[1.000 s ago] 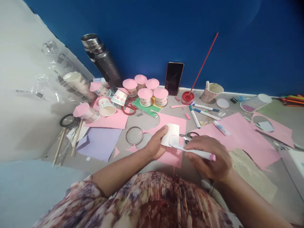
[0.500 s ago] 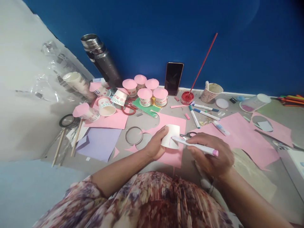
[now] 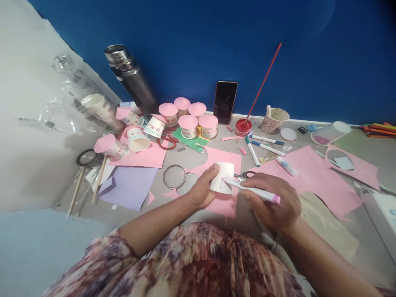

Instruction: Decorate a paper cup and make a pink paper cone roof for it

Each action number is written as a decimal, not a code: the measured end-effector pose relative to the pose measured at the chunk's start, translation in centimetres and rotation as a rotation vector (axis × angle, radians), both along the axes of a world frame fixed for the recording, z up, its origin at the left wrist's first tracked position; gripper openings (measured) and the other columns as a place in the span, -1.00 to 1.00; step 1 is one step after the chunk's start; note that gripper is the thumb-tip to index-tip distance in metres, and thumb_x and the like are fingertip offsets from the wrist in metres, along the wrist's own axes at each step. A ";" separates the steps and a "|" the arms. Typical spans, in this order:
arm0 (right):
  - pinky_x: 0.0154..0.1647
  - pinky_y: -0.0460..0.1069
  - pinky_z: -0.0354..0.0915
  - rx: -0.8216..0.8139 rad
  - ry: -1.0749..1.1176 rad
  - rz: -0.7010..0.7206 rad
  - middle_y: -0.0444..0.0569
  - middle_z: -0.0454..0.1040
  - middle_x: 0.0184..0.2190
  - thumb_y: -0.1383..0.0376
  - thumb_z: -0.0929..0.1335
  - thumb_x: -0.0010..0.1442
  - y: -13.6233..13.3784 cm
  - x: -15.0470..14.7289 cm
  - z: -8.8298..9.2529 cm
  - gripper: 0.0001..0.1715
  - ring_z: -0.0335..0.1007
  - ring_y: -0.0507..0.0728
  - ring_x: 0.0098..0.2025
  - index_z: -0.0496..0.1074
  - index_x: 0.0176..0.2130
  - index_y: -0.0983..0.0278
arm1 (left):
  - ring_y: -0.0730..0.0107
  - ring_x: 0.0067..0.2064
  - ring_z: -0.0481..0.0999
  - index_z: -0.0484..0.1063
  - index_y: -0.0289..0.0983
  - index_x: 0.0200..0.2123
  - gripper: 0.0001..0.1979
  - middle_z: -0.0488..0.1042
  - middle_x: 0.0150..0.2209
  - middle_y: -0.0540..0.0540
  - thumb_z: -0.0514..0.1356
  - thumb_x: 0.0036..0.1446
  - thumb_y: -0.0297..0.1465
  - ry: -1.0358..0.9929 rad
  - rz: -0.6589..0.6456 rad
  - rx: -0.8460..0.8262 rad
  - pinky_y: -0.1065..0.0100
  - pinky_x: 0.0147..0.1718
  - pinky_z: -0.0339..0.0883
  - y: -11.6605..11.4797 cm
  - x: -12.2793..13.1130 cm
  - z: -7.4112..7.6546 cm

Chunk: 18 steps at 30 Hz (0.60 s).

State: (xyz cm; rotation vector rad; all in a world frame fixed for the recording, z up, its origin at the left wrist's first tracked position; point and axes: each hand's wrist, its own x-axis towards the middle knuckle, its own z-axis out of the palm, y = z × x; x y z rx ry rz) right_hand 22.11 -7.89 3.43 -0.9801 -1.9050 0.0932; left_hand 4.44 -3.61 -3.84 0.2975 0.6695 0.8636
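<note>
My left hand point(image 3: 204, 188) is wrapped round a small white paper cup point(image 3: 223, 170), which is upside down over cut pink paper point(image 3: 227, 208). In my right hand point(image 3: 275, 198) is a white felt-tip marker point(image 3: 258, 192) with a pink end. Its tip touches the cup's side, where a thin pinkish line shows. Dark-handled scissors point(image 3: 246, 175) lie just behind the right fingers, partly hidden. A metal ring point(image 3: 174, 177) rests to the left of the cup. Behind stand several decorated paper cups with pink cone tops point(image 3: 188, 121).
At the back are a steel flask point(image 3: 133, 78), a phone point(image 3: 225, 102) and a red paint pot point(image 3: 243, 127) with a brush in it. Several markers point(image 3: 267, 147) and a glue tube point(image 3: 286, 166) lie to the right. Red-handled scissors point(image 3: 167, 142) and purple paper point(image 3: 128, 187) are on the left.
The marker's tip has shifted very slightly left on the cup, and the pinkish line there looks a little longer. My left hand keeps its hold on the cup.
</note>
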 end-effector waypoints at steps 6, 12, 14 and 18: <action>-0.42 -0.02 0.51 0.031 0.014 -0.093 -0.07 0.68 -0.44 0.41 0.41 0.26 -0.1 -0.1 -0.1 -0.88 0.63 0.15 -0.47 0.55 -0.23 0.19 | 0.23 -0.18 0.60 0.54 -0.30 -0.20 -0.74 0.60 -0.27 -0.11 0.41 0.16 -0.25 0.003 0.009 0.021 0.29 -0.10 0.43 0.0 0.0 0.1; -0.43 -0.03 0.49 0.042 -0.010 -0.088 -0.08 0.68 -0.46 0.38 0.40 0.27 -0.2 -0.1 0.0 -0.90 0.63 0.14 -0.48 0.54 -0.26 0.21 | 0.25 -0.22 0.59 0.55 -0.31 -0.21 -0.71 0.60 -0.26 -0.11 0.43 0.13 -0.23 0.009 0.010 0.055 0.30 -0.15 0.41 0.0 0.1 0.2; -0.44 -0.03 0.48 0.039 -0.020 -0.115 -0.09 0.67 -0.46 0.38 0.40 0.29 -0.2 -0.1 0.0 -0.91 0.62 0.13 -0.49 0.53 -0.27 0.20 | 0.27 -0.23 0.58 0.55 -0.31 -0.20 -0.71 0.59 -0.27 -0.10 0.43 0.12 -0.23 0.014 0.021 0.056 0.32 -0.17 0.41 0.0 0.1 0.3; -0.48 -0.03 0.46 0.026 -0.020 -0.144 -0.10 0.67 -0.47 0.38 0.38 0.31 -0.3 -0.1 0.2 -0.89 0.60 0.12 -0.52 0.52 -0.26 0.18 | 0.27 -0.23 0.58 0.55 -0.31 -0.19 -0.72 0.59 -0.28 -0.10 0.43 0.13 -0.25 0.018 0.036 0.039 0.33 -0.18 0.41 0.0 0.1 0.5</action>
